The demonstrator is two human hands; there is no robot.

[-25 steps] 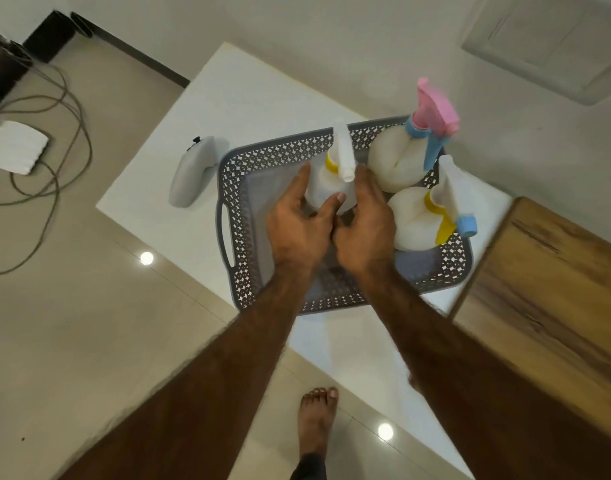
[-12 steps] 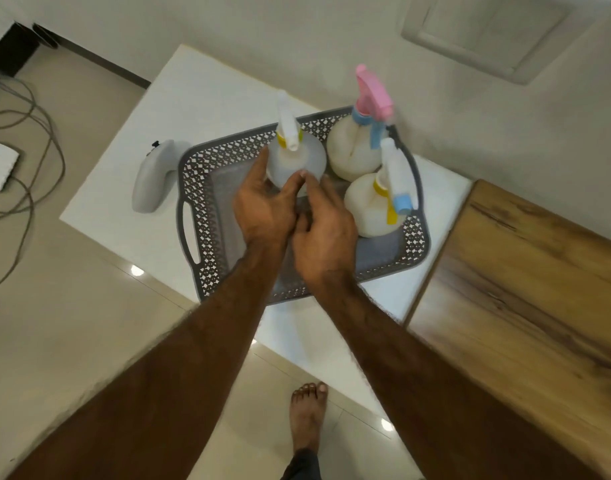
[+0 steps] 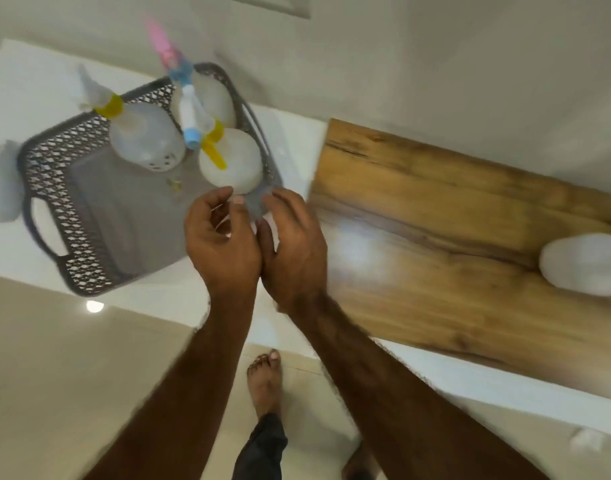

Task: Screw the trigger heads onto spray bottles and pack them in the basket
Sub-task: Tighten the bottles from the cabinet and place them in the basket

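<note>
The grey lattice basket (image 3: 51, 188) sits on the white table and holds three white spray bottles with trigger heads on. One bottle with a white head and yellow collar (image 3: 143, 136) stands at the back left. One with a pink head (image 3: 210, 95) is behind. One with a white head and yellow trigger (image 3: 231, 161) is at the right. My left hand (image 3: 221, 244) and right hand (image 3: 293, 244) hover side by side over the basket's near right corner, fingers loosely curled and apart, empty. Another white bottle (image 3: 584, 265), with no head visible, lies on the wooden surface at far right.
A white controller-like object (image 3: 1, 188) lies on the table left of the basket. The wooden surface (image 3: 453, 230) adjoins the white table on the right. My bare feet stand on the tiled floor below. A small white object (image 3: 588, 441) sits at the lower right.
Both hands have let go of the yellow-collared bottle, now standing in the basket, and pulled back toward the right. The view has swung right, showing a bottle on the wood.
</note>
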